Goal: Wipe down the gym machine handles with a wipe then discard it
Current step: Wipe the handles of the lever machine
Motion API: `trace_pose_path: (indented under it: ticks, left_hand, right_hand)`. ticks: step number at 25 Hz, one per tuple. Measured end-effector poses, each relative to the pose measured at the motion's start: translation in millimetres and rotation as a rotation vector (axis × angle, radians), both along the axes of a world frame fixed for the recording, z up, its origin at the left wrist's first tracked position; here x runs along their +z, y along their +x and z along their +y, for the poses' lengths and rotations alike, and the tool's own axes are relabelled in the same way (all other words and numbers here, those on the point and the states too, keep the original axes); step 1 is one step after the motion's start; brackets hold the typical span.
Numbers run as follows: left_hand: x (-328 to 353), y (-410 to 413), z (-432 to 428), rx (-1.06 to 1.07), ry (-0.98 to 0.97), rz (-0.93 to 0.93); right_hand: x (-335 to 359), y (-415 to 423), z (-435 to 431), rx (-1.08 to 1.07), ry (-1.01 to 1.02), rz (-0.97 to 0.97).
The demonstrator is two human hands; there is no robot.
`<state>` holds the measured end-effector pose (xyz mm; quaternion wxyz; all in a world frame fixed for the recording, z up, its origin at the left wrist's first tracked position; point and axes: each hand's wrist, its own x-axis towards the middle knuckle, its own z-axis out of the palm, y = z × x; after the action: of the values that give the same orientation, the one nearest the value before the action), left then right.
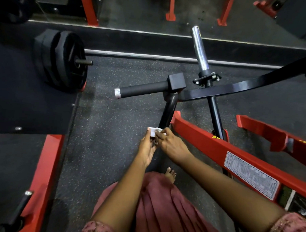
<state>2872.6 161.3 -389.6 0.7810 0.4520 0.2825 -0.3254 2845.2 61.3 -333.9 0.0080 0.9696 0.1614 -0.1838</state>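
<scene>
Label [251,175] on red frame [197,136]: print unreadable.

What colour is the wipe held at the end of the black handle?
The wipe is white, seen best in the head view.

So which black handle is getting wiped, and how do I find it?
Find the big red frame on the right. Just left of it, a black handle runs down to the left hand and right hand. Unlike the sideways handle with the silver tip, it has the white wipe at its end.
</scene>
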Motion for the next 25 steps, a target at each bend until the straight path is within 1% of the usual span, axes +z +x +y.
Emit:
trace_pose_path:
  ticks: [1,2,4,5,6,7,9,10,11,12,13,14,15,16,17,18,19,21,23,25]
  left_hand:
    - [1,0,0,0.0,-0.003,-0.004]
    - [3,1,-1,-0.005,-0.005,-0.006]
    - [5,1,-3,-0.026,-0.006,-0.014]
    - [7,0,-3,-0.032,-0.012,-0.018]
    - [8,0,-3,-0.033,-0.02,-0.022]
    - [8,0,-3,-0.033,-0.025,-0.029]
    - [8,-1,-2,-0.045,-0.012,-0.047]
    - [10,-1,-1,-0.054,0.009,-0.052]
    - [11,-2,0,-0.069,0.046,-0.065]
    - [13,-3,0,-0.092,0.109,-0.098]
    - [14,-5,0,-0.126,0.192,-0.156]
    - [13,-6,0,-0.166,0.269,-0.237]
    - [12,-6,0,-0.21,0.317,-0.329]
    - [12,-7,-1,-0.26,0.344,-0.422]
    - [12,-9,-1,-0.308,0.363,-0.503]
    - [11,-11,-2,-0.341,0.39,-0.562]
    - [12,-11,-1,-0.357,0.423,-0.599]
    - [12,-10,0,-0.352,0.476,-0.635]
    - [13,-11,1,-0.348,0.5,-0.654]
    - [12,-12,2,-0.357,0.51,-0.664]
  right_hand:
    - [11,9,-4,0.047,-0.01,-0.036]
    - [21,22,-10,0.076,-0.034,-0.125]
    - [40,57,-24,0.025,-0.079,-0.296]
    - [48,70,-26,-0.047,-0.118,-0.299]
    - [49,75,-25,-0.066,-0.163,-0.269]
    - [48,73,-20,-0.047,-0.183,-0.251]
    - [33,50,-6,0.09,-0.24,-0.216]
    - [27,37,-1,0.081,-0.206,-0.203]
    - [17,24,0,0.057,-0.078,-0.221]
    - [6,13,-1,0.023,0.043,-0.307]
    - [-3,3,-4,-0.079,0.205,-0.368]
    - [-6,-4,-8,-0.253,0.393,-0.411]
    - [-5,-7,-12,-0.52,0.592,-0.413]
    - [-3,-7,-18,-0.82,0.747,-0.448]
    - [-6,-1,-26,-1.084,0.841,-0.499]
    - [-8,10,-34,-1.272,0.926,-0.501]
    - [-11,24,-39,-1.376,1.051,-0.453]
    - [-21,50,-38,-1.389,1.334,-0.334]
    - [-27,61,-32,-1.36,1.46,-0.267]
    - [-33,52,-28,-1.332,1.555,-0.242]
